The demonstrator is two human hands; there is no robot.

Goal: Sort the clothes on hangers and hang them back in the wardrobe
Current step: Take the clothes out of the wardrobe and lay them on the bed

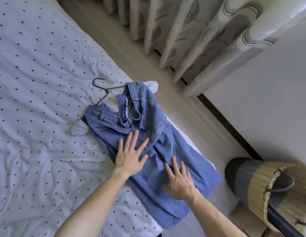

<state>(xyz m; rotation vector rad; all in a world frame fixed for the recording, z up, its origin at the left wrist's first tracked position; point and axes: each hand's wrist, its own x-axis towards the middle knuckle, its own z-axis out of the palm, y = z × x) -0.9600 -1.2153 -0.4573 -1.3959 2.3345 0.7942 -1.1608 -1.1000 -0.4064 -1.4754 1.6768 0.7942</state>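
Observation:
A pair of blue jeans [159, 127] lies on the bed near its right edge, the waistband bunched at the far end and the legs hanging over the bed's side. A black wire hanger [104, 90] with pale padded ends lies partly under the waistband, its hook pointing away to the upper left. My left hand [131, 154] presses flat on the denim just below the waist, fingers spread. My right hand [180, 180] lies flat on the trouser leg closer to me, fingers straight.
The bed carries a white quilt [37, 82] with small dark dots. Patterned curtains [191, 31] hang along the far side past a pale floor strip. A woven basket with a dark lining [265, 189] stands at the lower right beside a white wall.

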